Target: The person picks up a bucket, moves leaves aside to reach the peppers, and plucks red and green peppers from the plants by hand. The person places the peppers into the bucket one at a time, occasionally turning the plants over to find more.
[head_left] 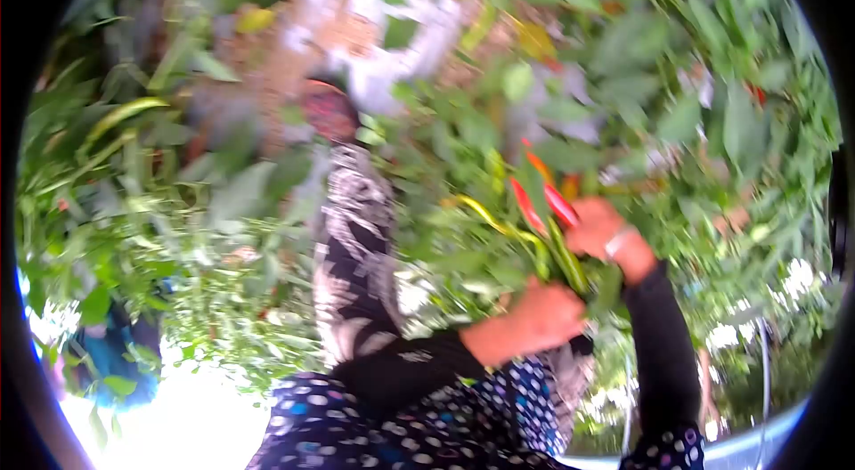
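Observation:
My left hand (545,317) is closed around a bunch of long chili peppers, which stick up out of the fist. In the bunch I see a green chili pepper (568,263), a yellow-green chili pepper (485,214) and a red chili pepper (527,206). Just above and to the right, my right hand (602,231) has its fingers closed on another red chili pepper (560,205), its tip pointing up and left. Behind these, an orange-red chili pepper (538,166) shows among leaves. Motion blur hides the exact finger contacts.
Dense leafy pepper plants (677,34) surround me. A yellow-green pepper (125,116) hangs at left. My outstretched leg (356,239) runs among the plants, near pale sheeting (374,43) on the soil. A blue rim (766,443) is at lower right, and dark teal cloth (116,354) at lower left.

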`<action>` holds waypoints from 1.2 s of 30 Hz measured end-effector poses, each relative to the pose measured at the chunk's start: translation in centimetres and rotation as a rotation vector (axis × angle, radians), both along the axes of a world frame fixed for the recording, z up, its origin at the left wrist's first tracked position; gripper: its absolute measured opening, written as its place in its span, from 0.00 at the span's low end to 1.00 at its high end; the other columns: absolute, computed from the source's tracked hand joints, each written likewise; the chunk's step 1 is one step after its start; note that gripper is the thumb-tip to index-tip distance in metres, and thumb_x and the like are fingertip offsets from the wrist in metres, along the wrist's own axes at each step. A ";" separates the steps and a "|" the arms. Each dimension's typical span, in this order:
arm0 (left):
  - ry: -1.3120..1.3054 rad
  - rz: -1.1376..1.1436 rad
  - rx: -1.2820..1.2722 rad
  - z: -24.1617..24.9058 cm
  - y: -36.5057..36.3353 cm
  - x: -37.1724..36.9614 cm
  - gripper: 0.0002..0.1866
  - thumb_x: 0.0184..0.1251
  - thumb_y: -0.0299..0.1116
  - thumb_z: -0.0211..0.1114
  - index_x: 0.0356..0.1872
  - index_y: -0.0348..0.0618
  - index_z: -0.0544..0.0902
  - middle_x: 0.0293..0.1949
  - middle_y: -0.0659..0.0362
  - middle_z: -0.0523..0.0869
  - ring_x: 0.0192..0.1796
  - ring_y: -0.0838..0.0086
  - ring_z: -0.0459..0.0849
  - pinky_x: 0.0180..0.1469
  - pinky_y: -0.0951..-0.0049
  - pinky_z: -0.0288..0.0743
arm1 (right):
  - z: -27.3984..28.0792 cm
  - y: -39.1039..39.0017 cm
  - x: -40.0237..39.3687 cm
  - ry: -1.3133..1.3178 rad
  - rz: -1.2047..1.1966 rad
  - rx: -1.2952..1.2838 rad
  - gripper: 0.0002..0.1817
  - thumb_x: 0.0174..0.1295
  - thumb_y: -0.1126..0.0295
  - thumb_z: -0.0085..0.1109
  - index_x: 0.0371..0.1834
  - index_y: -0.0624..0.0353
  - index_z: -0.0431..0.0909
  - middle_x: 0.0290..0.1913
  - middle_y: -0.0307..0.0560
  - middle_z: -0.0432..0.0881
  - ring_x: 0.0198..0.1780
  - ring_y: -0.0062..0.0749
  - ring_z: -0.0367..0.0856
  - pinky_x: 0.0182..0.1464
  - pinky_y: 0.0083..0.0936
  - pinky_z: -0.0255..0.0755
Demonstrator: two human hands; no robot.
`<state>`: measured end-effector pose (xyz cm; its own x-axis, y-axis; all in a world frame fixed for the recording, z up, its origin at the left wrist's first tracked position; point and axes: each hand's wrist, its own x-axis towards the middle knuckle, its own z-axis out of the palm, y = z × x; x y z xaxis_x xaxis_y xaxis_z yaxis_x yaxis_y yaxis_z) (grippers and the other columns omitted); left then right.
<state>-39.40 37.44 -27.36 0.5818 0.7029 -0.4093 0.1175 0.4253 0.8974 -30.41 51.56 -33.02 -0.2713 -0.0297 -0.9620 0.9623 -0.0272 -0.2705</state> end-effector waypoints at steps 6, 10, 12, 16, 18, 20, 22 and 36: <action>-0.015 -0.146 -0.235 0.9 2.2 -1.1 0.13 0.55 0.44 0.58 0.24 0.45 0.77 0.24 0.57 0.78 0.34 0.61 0.78 0.35 0.49 0.67 | 0.7 -0.5 -1.0 0.030 0.067 0.043 0.12 0.33 0.69 0.61 0.25 0.58 0.77 0.25 0.57 0.77 0.32 0.54 0.77 0.37 0.41 0.71; -0.020 -0.021 -0.221 0.7 1.6 -1.2 0.12 0.55 0.42 0.58 0.26 0.43 0.78 0.23 0.55 0.78 0.35 0.59 0.78 0.38 0.50 0.65 | 0.3 -2.2 -0.8 0.031 0.038 0.156 0.13 0.34 0.69 0.62 0.26 0.60 0.76 0.26 0.59 0.77 0.31 0.54 0.76 0.37 0.41 0.71; 0.021 0.000 -0.226 0.7 1.9 -1.5 0.12 0.55 0.41 0.58 0.26 0.43 0.78 0.24 0.54 0.78 0.35 0.58 0.78 0.38 0.50 0.65 | 0.7 -2.1 -1.7 -0.027 -0.022 0.336 0.10 0.36 0.74 0.60 0.26 0.61 0.76 0.24 0.58 0.77 0.29 0.53 0.76 0.34 0.39 0.71; 0.015 0.071 -0.259 0.6 2.7 -2.0 0.10 0.51 0.39 0.60 0.28 0.43 0.78 0.26 0.54 0.79 0.35 0.56 0.78 0.38 0.51 0.66 | 3.1 -0.5 -5.4 -0.007 -0.522 0.309 0.08 0.40 0.81 0.54 0.26 0.63 0.75 0.23 0.53 0.77 0.27 0.51 0.75 0.31 0.41 0.69; 0.065 0.119 -0.195 -0.2 2.1 -1.7 0.10 0.48 0.37 0.60 0.29 0.44 0.78 0.28 0.52 0.80 0.33 0.54 0.78 0.37 0.54 0.67 | 3.9 -0.8 -7.3 0.148 -0.325 0.483 0.07 0.38 0.80 0.55 0.25 0.62 0.75 0.23 0.52 0.77 0.28 0.50 0.74 0.33 0.41 0.69; 0.113 0.466 -0.158 -1.9 -2.3 2.4 0.11 0.48 0.38 0.61 0.31 0.44 0.78 0.33 0.54 0.79 0.42 0.59 0.77 0.42 0.58 0.70 | 4.1 -0.6 -9.0 0.333 -0.047 0.608 0.08 0.34 0.78 0.58 0.21 0.60 0.73 0.23 0.51 0.75 0.29 0.49 0.72 0.34 0.41 0.68; -0.007 0.817 -0.302 -3.2 -3.2 4.0 0.13 0.49 0.39 0.62 0.34 0.44 0.77 0.38 0.55 0.78 0.46 0.62 0.75 0.45 0.60 0.70 | 4.9 -0.6 -9.6 0.394 0.055 0.544 0.11 0.28 0.75 0.60 0.19 0.58 0.71 0.23 0.48 0.72 0.29 0.47 0.70 0.33 0.38 0.67; 0.217 0.781 -0.254 -2.7 4.4 -6.4 0.29 0.47 0.38 0.65 0.53 0.45 0.68 0.52 0.55 0.69 0.62 0.61 0.62 0.53 0.53 0.60 | 8.9 4.8 -15.1 0.466 -1.138 -0.007 0.12 0.42 0.79 0.58 0.32 0.60 0.70 0.27 0.41 0.74 0.27 0.24 0.74 0.31 0.20 0.70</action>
